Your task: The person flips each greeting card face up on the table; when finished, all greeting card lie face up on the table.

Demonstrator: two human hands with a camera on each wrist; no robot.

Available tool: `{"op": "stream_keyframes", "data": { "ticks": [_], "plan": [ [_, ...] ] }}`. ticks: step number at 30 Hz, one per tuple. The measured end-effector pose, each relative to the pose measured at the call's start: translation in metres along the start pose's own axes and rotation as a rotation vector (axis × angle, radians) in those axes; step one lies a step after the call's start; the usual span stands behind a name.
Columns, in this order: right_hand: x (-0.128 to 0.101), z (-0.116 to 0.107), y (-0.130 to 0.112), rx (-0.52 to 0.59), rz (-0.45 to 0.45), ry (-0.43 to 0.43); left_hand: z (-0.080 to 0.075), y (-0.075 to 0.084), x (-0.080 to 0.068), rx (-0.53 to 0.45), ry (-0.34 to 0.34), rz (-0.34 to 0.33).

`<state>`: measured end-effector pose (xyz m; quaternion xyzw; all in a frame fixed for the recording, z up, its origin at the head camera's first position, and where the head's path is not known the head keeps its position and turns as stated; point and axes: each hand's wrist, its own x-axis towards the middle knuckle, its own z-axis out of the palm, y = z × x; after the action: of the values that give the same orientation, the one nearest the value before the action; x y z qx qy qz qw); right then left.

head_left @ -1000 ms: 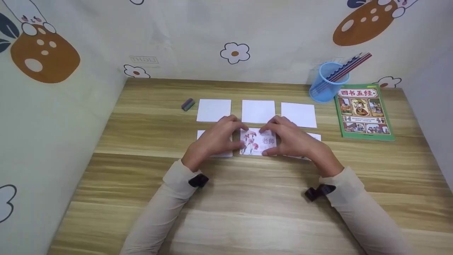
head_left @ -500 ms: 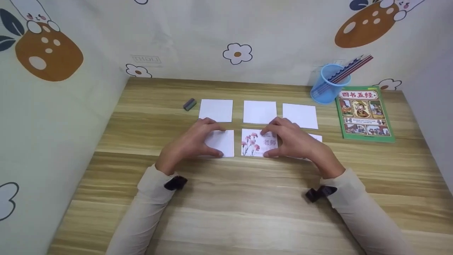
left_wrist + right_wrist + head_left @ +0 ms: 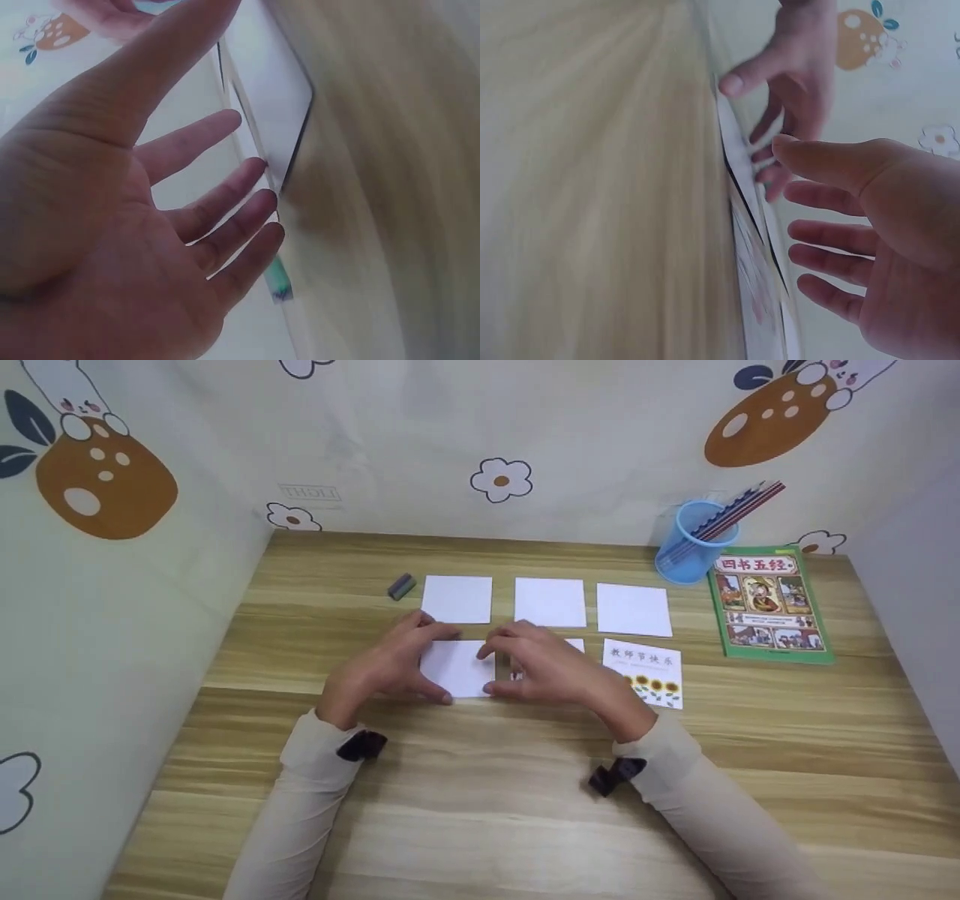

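In the head view a blank white card lies at the left of the front row. My left hand spans its left side, thumb by the near edge and forefinger by the far edge. From the other side my right hand has its thumb and forefinger at the right edge. Long, spread fingers show in the left wrist view. The right wrist view has the right fingers loosely extended. Below the right hand, a flower card is mostly covered. A sunflower card lies to the right.
Three blank white cards form the back row. A small dark block lies left of them. At the back right stand a blue cup of pencils and a green-bordered book. A patterned wall closes off the rear.
My left hand has shifted left from the flower card to the blank front card. The right hand followed leftward from the flower card, leaving the sunflower card in full view.
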<state>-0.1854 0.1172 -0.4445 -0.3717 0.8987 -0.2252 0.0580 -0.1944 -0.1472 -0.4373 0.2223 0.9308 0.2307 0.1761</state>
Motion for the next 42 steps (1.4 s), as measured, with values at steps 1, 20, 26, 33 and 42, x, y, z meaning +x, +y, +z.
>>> {"op": "stream_keyframes", "data": {
  "ticks": [1,20,26,33,42],
  "plan": [
    [0.002,0.003,-0.004,-0.002,-0.013,-0.016,-0.001,-0.001,-0.001,-0.003,-0.001,-0.013],
    [0.002,0.016,-0.013,0.004,0.028,-0.005,-0.011,-0.006,0.007,-0.311,0.178,-0.013],
    [0.004,0.018,-0.017,0.149,0.114,0.058,-0.007,0.001,0.01,-0.531,0.262,0.057],
    [0.01,0.015,-0.02,0.429,0.114,0.159,-0.005,0.008,0.014,-0.782,0.278,0.193],
    [0.014,0.008,-0.018,0.594,0.01,0.345,-0.003,0.007,0.018,-0.681,0.265,0.262]
  ]
}}
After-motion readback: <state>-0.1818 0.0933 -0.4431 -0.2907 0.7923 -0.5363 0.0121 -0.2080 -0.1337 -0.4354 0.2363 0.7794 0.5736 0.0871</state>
